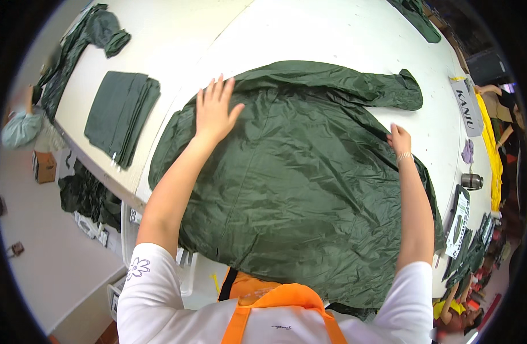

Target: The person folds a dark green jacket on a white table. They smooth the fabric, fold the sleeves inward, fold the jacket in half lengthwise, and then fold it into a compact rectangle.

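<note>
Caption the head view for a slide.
Left hand spread over a dark green jacket, right hand at its edge, folded green fabric to the left.

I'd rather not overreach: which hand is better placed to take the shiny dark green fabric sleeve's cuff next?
Probably your right hand: it's close to the cuff. Your left hand is spread over the left side of the dark green garment, farther away.

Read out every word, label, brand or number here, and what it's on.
I won't copy printed wording, but here's where it stands.
Grey rectangular board-like piece, right: large dark capitals.
White-and-black flat package, below it: bold dark letters.
White short-sleeved shirt, chest: dark script, too small to read surely.
White object, lower left: dark letters, partly hidden.
</note>
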### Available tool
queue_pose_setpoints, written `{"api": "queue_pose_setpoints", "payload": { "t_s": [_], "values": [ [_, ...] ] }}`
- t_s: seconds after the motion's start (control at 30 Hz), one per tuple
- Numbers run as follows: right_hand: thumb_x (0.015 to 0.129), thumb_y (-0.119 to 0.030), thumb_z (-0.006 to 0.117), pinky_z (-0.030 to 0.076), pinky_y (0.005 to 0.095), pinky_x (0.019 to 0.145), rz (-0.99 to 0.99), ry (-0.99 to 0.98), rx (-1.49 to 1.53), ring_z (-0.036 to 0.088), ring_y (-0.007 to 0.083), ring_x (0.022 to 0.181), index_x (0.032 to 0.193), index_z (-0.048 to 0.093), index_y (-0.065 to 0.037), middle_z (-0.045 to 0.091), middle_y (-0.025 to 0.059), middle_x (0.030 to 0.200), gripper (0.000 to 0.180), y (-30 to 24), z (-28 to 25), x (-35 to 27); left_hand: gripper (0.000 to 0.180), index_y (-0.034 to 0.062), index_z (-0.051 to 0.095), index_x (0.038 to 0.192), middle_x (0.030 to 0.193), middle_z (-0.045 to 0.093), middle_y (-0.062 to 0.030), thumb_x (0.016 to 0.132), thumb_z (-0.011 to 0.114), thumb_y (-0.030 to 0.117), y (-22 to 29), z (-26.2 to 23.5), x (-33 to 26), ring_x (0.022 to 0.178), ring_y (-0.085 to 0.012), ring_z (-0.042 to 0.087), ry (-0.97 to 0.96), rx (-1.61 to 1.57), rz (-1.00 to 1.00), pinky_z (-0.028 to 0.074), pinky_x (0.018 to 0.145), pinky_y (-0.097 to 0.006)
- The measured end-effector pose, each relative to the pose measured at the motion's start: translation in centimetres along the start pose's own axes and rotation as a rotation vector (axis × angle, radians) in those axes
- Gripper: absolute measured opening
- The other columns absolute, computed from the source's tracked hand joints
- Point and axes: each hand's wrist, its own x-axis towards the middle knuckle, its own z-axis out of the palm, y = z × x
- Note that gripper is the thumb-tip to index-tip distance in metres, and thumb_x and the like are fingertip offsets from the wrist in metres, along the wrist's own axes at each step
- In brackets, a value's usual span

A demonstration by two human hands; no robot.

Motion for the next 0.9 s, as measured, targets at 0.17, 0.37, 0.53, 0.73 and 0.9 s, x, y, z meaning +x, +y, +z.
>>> {"api": "queue_pose_setpoints", "payload": {
  "t_s": [0.17,0.37,0.53,0.73,0.9],
  "values": [
    [0.08,-0.045,0.065,0.042,0.0317,0.039,0.518,0.051,0.353,0.057,0.0196,0.05,0.08,0.059,0.004,0.059,0.0112,0.063,0.05,-7.9,5.1,6.3,0.069,0.0037,0.042,0.133,0.118,0.057,-0.0197,0.084,0.058,0.049,-1.1,0.5,6.7,0.109,-0.0358,0.054,-0.333,-0.316,-0.145,0.041,0.094,-0.042],
    [0.09,-0.02,0.057,0.052,0.0371,0.071,-0.152,0.178,0.866,0.061,0.0226,0.084,0.1,0.058,-0.001,0.062,0.0099,0.098,0.022,-19.3,3.7,17.5,0.038,0.0014,0.065,0.088,0.078,0.064,-0.0137,0.078,0.068,0.038,-4.6,4.5,13.1,0.076,-0.0193,0.06,-0.329,-1.011,-0.636,0.046,0.073,-0.032],
    [0.087,-0.045,0.056,0.041,0.0343,0.093,-0.41,-0.192,0.534,0.054,0.0243,0.103,0.12,0.052,-0.004,0.062,0.0101,0.108,0.052,-25.0,4.6,17.3,0.047,0.0032,0.051,0.119,0.107,0.058,-0.0149,0.083,0.064,0.032,-4.0,8.6,13.1,0.096,-0.0285,0.055,0.064,-0.453,-0.399,0.042,0.086,-0.037],
    [0.087,-0.021,0.059,0.021,0.0462,0.11,-0.884,-0.147,-0.562,0.025,0.035,0.136,0.139,0.037,-0.008,0.027,0.0187,0.147,0.059,-11.6,6.9,-9.2,0.058,0.0078,0.043,0.134,0.137,0.043,-0.0132,0.082,0.064,0.024,-1.0,-1.8,-0.4,0.128,-0.0335,0.036,-0.003,-0.184,-0.014,0.02,0.107,-0.049],
    [0.086,-0.03,0.057,0.012,0.0572,0.108,-0.326,-0.067,-0.812,0.012,0.0422,0.138,0.143,0.031,-0.012,0.015,0.0191,0.151,0.065,4.0,5.0,-27.8,0.063,0.0135,0.042,0.137,0.147,0.032,-0.0098,0.081,0.065,0.031,-3.7,-5.8,-16.0,0.136,-0.0356,0.023,-0.302,0.177,-0.25,0.008,0.107,-0.059]
  ]
}}
